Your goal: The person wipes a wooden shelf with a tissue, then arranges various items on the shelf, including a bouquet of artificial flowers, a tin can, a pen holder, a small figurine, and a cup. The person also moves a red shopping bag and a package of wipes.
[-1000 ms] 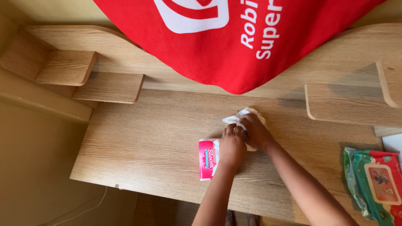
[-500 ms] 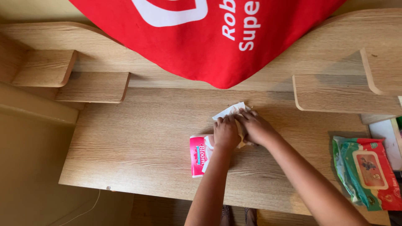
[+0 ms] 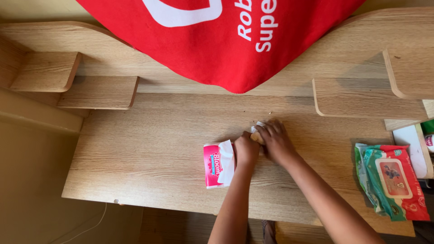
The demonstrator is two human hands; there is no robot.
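A pink and white tissue pack (image 3: pixel 214 165) lies on the wooden desk (image 3: pixel 149 153), with a white tissue sticking out of its right end. My left hand (image 3: pixel 246 151) rests just right of the pack, fingers curled. My right hand (image 3: pixel 276 142) sits beside it, pressing down on a crumpled white tissue (image 3: pixel 257 133). Both hands meet over that tissue, which is mostly hidden under the fingers.
A red cloth (image 3: pixel 217 40) with white print hangs over the desk's back. Small wooden shelves (image 3: pixel 97 92) step down at the left and others (image 3: pixel 361 101) stand at the right. A green and red wet-wipe pack (image 3: pixel 391 180) lies at the right edge. Small crumbs dot the desk.
The flat white tissue under my hands has been bunched into a small wad. My hands drew closer together and slightly toward me. The view shifted a little.
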